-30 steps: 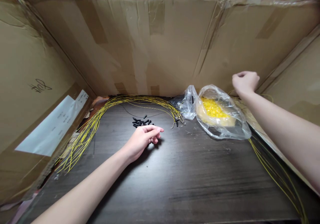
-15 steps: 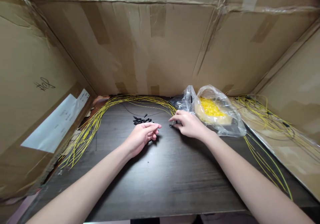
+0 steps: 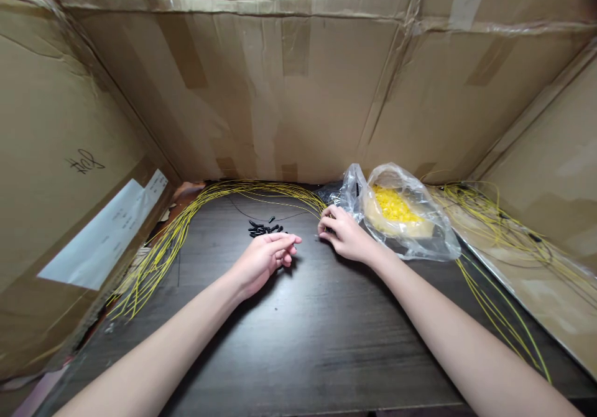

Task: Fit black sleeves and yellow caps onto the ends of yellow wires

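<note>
My left hand [image 3: 268,258] is over the middle of the dark table, its thumb and fingers pressed together around something dark, too small to name. Just behind it lies a pile of small black pieces [image 3: 263,229], with one separate black piece [image 3: 272,219] beyond. To the right, my right hand [image 3: 339,233] is closed at the near end of the bundle of yellow wires [image 3: 252,187]. Its curled fingers hide most of what they grip. A thin dark wire [image 3: 247,212] curves across the table behind both hands.
A clear plastic bag with small yellow pieces [image 3: 396,204] stands right of my right hand. More yellow wires [image 3: 494,218] lie on cardboard at the right. Cardboard walls [image 3: 280,106] enclose the dark table [image 3: 298,348] at the back and sides.
My right hand's fingers have curled closer together near the wire ends. My left hand has stayed nearly in place. The whole view has shifted slightly downward in the picture.
</note>
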Tool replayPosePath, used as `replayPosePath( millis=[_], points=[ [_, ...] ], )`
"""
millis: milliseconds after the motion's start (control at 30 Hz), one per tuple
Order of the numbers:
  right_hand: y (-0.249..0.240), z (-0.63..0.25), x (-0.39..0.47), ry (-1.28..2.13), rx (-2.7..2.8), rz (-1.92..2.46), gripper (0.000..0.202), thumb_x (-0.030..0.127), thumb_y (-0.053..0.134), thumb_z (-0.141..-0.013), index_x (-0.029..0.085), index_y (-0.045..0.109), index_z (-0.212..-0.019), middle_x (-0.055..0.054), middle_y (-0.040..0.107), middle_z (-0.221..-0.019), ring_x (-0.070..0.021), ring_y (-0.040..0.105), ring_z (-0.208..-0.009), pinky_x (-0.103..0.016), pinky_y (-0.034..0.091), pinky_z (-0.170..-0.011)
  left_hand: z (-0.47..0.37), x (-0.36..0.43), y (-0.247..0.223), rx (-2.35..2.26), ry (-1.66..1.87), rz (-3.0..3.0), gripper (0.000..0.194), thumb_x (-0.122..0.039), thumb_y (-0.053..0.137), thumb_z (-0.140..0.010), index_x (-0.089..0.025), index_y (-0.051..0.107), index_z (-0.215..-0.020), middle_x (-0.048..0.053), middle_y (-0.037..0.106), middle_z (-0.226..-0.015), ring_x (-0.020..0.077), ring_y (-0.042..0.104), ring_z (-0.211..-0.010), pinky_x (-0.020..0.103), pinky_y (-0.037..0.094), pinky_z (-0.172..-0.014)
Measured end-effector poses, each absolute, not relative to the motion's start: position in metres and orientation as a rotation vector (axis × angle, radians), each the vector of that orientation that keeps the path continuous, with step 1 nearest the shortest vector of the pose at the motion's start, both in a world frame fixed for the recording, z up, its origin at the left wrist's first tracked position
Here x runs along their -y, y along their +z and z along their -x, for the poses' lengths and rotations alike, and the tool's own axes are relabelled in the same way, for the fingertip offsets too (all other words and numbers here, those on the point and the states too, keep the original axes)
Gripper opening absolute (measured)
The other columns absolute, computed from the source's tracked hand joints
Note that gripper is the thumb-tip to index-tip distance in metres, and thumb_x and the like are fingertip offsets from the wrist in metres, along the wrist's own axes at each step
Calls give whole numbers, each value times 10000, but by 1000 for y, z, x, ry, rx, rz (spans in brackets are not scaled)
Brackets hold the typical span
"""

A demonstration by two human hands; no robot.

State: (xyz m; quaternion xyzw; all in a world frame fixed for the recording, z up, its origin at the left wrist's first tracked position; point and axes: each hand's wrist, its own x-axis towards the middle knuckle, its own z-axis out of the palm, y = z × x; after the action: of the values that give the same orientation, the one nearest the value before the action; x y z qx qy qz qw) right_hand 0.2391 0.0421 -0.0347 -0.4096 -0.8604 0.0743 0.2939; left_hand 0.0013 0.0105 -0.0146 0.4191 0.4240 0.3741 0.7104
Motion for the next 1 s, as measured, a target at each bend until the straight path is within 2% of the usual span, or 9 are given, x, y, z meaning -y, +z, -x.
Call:
replayPosePath(
  millis=[100, 233, 300, 533, 633, 700, 833, 1000],
  points=[
    [-31, -236, -38, 283, 2205, 982, 102, 102, 528, -898, 190, 573, -878, -91, 597, -1036, -213, 533, -959, -373, 433, -860, -1, -10, -14, -930, 829, -926, 204, -267, 747, -789, -102, 737, -910, 40, 614, -740, 85, 520, -624, 208, 414, -590],
    [-24, -231, -28, 415, 2117, 975, 90, 121, 496, -921, 187, 551, -895, -43, 616, -843, -171, 553, -782, -307, 442, -732, 0, -11, -14, -921, 828, -931, 206, -265, 737, -800, -100, 734, -922, 39, 613, -744, 83, 525, -624, 203, 414, -591],
    [-18, -229, -20, 451, 2083, 959, 64, 154, 510, -926, 185, 556, -895, -29, 609, -815, -153, 553, -731, -286, 441, -693, 0, -11, -14, -914, 828, -940, 213, -275, 728, -811, -99, 730, -930, 40, 615, -748, 86, 533, -630, 205, 421, -598],
    [6, -205, 17, 571, 2087, 682, 145, 192, 469, -962, 184, 604, -1016, -53, 682, -924, -156, 627, -829, -303, 501, -801, -1, -9, -12, -847, 743, -1031, 339, -431, 644, -878, -99, 713, -893, 55, 634, -730, 101, 549, -583, 234, 434, -588],
    [7, -194, 28, 627, 2145, 547, 162, 176, 467, -950, 198, 606, -1030, -58, 702, -946, -170, 645, -868, -323, 513, -845, -1, -8, -12, -816, 735, -1006, 355, -452, 655, -867, -105, 712, -916, 14, 589, -633, 79, 484, -506, 223, 408, -533],
    [5, -188, 32, 614, 2148, 513, 154, 188, 484, -933, 198, 608, -1025, -62, 700, -907, -181, 644, -844, -324, 521, -806, 0, -9, -12, -822, 740, -942, 325, -417, 689, -850, -115, 710, -970, -22, 542, -570, 67, 449, -471, 212, 405, -514],
    [1, -182, 36, 535, 2186, 528, 157, 215, 478, -929, 189, 613, -854, -39, 644, -706, -159, 577, -643, -291, 486, -653, 7, -16, -10, -814, 796, -812, 221, -269, 726, -832, -112, 698, -985, -34, 540, -567, 51, 477, -473, 177, 425, -502],
    [-3, -182, 35, 413, 2155, 675, 357, 256, 449, -953, 196, 530, -611, -5, 514, -514, -123, 461, -466, -266, 396, -520, 27, -35, 0, -872, 982, -595, 104, -148, 664, -866, -108, 682, -961, 6, 641, -670, 62, 573, -513, 195, 530, -564]
  ],
)
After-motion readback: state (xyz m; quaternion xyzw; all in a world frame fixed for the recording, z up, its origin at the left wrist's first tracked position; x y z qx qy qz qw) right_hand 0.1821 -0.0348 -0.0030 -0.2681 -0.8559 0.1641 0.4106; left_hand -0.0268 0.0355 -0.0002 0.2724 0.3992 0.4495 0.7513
